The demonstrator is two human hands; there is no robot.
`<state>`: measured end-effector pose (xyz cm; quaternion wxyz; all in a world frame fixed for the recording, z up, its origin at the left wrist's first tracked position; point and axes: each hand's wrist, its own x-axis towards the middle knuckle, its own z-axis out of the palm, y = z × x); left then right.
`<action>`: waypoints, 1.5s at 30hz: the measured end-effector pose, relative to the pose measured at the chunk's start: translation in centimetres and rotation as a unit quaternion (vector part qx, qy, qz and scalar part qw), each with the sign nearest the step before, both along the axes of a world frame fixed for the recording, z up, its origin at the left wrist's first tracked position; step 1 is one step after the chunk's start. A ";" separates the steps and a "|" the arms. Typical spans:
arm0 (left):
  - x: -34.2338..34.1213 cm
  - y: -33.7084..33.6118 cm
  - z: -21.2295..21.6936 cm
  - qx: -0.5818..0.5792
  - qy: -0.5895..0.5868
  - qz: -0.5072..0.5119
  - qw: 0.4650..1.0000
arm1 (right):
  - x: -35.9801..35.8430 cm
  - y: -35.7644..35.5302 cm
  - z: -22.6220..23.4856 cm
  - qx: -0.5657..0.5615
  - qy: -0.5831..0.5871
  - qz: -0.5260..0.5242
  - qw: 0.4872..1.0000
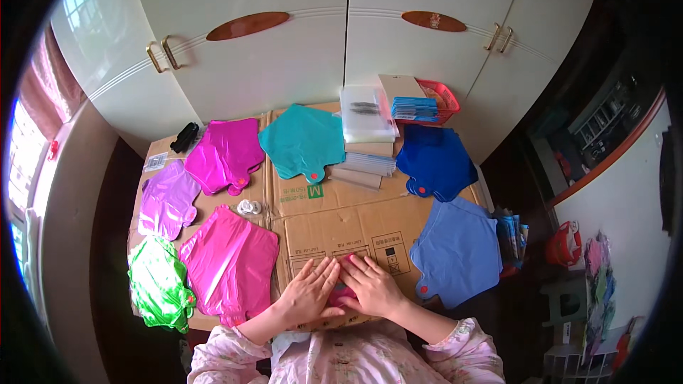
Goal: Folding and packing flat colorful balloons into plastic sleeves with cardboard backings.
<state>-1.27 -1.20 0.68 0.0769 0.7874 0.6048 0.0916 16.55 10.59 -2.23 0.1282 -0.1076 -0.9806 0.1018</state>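
My left hand (310, 294) and my right hand (373, 289) lie flat, side by side, at the near edge of the cardboard surface (313, 227). Their fingers are stretched out and point away from me. Both press on a small, flat pink-magenta piece (342, 289), mostly hidden under the palms and fingers, so its kind does not show. Left of my left hand lies a large hot-pink flat foil balloon (231, 263). On the other side, a light-blue flat foil balloon (461, 252) is nearest to my right hand.
More flat balloons ring the board: green (158, 281), lilac (167, 200), magenta (224, 153), teal (302, 141) and dark blue (435, 162). Clear plastic sleeves (366, 117) and a red basket (447, 103) stand at the back. Small white rolls (249, 207) lie left of centre. White cabinets (284, 57) rise behind.
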 end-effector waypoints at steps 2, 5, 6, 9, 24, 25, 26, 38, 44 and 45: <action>0.3 -0.7 -0.6 -0.009 0.016 0.012 1.000 | -0.1 0.0 0.4 -0.011 0.010 0.000 1.000; 0.3 -1.5 -0.3 -0.029 0.016 0.022 0.999 | 0.1 0.0 0.4 -0.027 0.018 -0.003 0.999; 0.2 -1.7 0.3 -0.038 0.020 0.025 0.999 | 0.1 0.0 0.4 -0.031 0.019 -0.002 0.999; -1.6 -0.7 2.6 0.030 0.042 0.010 0.999 | 0.5 -0.1 0.7 -0.037 -0.003 0.007 0.999; -7.8 22.4 0.6 0.077 0.190 -0.042 0.978 | 2.2 -2.2 0.9 -0.064 -0.001 -0.017 0.998; -7.9 22.7 0.7 0.085 0.171 -0.042 0.981 | 2.5 -2.4 0.8 -0.067 0.002 -0.016 0.998; -8.3 22.9 0.8 0.093 0.152 -0.041 0.983 | 2.7 -2.6 0.8 -0.069 0.006 -0.014 0.997; -9.0 23.3 3.0 0.098 -0.056 -0.010 0.994 | 4.8 -3.7 0.1 0.093 -0.030 0.003 0.995; -8.3 17.6 6.9 0.190 -0.014 -0.065 0.980 | 5.6 -3.2 1.5 0.090 0.035 0.029 0.995; -8.2 15.9 7.6 0.208 -0.010 -0.081 0.975 | 5.8 -2.9 2.0 0.085 0.049 0.041 0.994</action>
